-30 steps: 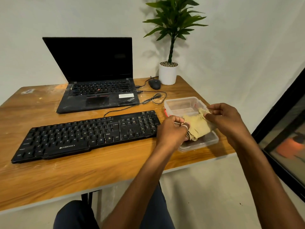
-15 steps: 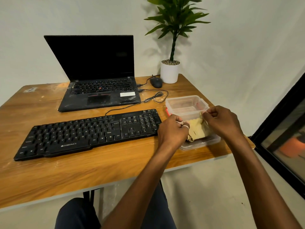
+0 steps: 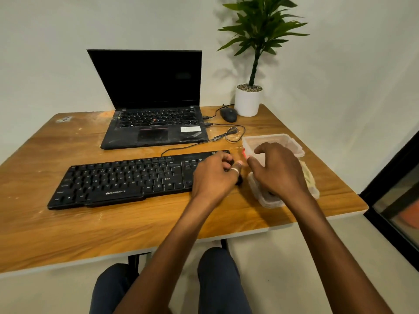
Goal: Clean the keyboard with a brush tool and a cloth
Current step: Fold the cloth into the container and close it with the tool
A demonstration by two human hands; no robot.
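Note:
The black keyboard (image 3: 127, 177) lies across the middle of the wooden desk (image 3: 113, 227). My left hand (image 3: 213, 175) rests on its right end with the fingers curled; whether it grips the edge is hidden. My right hand (image 3: 276, 171) hovers over a clear plastic container (image 3: 292, 143), fingers loosely spread, thumb close to a small red thing (image 3: 244, 153) at the container's left wall. The yellow cloth (image 3: 308, 175) lies in the shallow clear tray (image 3: 265, 200) beneath that hand, mostly hidden. No brush can be made out.
An open black laptop (image 3: 154, 123) stands behind the keyboard, its cable (image 3: 231, 134) looping toward the container. A black mouse (image 3: 228, 114) and a potted plant (image 3: 247, 100) sit at the back right. The desk's right edge is near the tray.
Both hands let go of the yellow cloth, which now lies in the tray. My left hand moved left onto the keyboard's end; my right hand shifted left over the container.

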